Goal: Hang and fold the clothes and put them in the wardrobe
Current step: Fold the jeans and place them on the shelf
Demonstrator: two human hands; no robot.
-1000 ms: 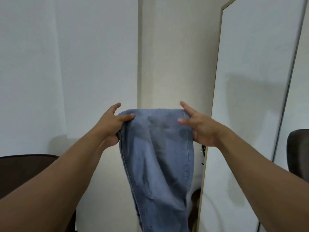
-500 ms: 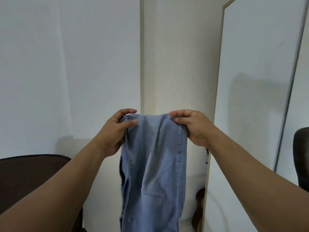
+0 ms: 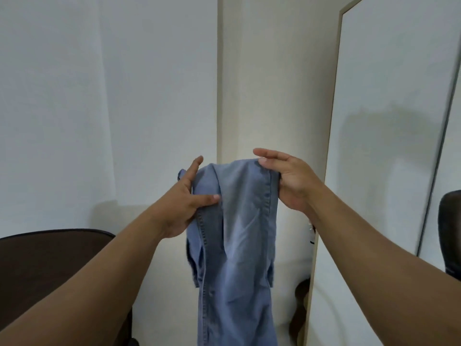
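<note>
Facing a white wall [image 3: 104, 96]; hands hold jeans [image 3: 239, 233].

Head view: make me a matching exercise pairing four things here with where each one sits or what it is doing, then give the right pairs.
Things:
1. light blue denim jeans
2. left hand
3. dark brown padded chair
4. tall light-framed mirror

Places or states:
A. at the lower left, by the white wall
B. standing at the right
C. hanging down between both hands
D. thumb pressed on the cloth's left edge

Pairs: 1-C, 2-D, 3-A, 4-B
</note>
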